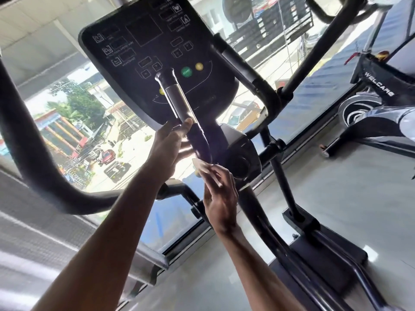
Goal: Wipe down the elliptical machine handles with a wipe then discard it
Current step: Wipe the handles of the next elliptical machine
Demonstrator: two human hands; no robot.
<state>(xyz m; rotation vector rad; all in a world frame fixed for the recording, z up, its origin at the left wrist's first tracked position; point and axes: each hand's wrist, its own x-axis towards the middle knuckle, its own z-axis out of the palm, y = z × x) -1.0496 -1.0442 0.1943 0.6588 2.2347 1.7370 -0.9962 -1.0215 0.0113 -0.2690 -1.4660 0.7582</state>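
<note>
A short black and silver handle (179, 104) of the elliptical machine rises in front of the dark console (143, 41). My left hand (169, 147) reaches up beside the handle's lower part, fingers spread, thumb touching its left side. Just below, my right hand (221, 198) pinches a small white wipe (203, 168) against the base of the same handle. A long curved black handle (33, 158) sweeps across the left, and another black bar (244, 70) runs on the right of the console.
A large window (89, 122) behind the machine looks out over a street. Another exercise machine (372, 104) stands at the right on the grey floor (336, 198). The elliptical's base frame (314, 254) runs down to the lower right.
</note>
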